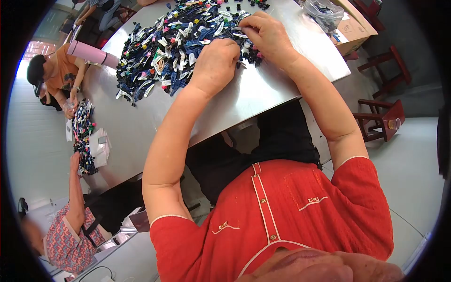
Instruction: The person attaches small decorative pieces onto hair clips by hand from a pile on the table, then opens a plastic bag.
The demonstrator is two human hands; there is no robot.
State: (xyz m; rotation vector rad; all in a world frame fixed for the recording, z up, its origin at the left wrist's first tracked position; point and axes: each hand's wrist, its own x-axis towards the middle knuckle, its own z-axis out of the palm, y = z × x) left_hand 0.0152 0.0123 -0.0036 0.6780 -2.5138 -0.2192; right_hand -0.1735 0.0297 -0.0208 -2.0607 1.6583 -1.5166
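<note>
A broad heap of small hair clips (pixel 162 51), navy, white and black with some pink, yellow and green bits, covers the far side of the metal table. My left hand (pixel 213 66) rests at the heap's near edge, its fingers curled closed. A thin light sliver shows by its fingertips, but what they hold is hidden. To the right and a little farther away, my right hand (pixel 270 37) pinches a pale, slim hair clip (pixel 238 28) between thumb and forefinger, just above the heap.
The metal table (pixel 310 51) ends close to my body. A pink tumbler (pixel 89 51) stands left of the heap. Two people sit at the left around a smaller clip pile (pixel 83 136) and plastic bags (pixel 100 146). A cardboard box (pixel 354 30) and red stools (pixel 387 120) are at right.
</note>
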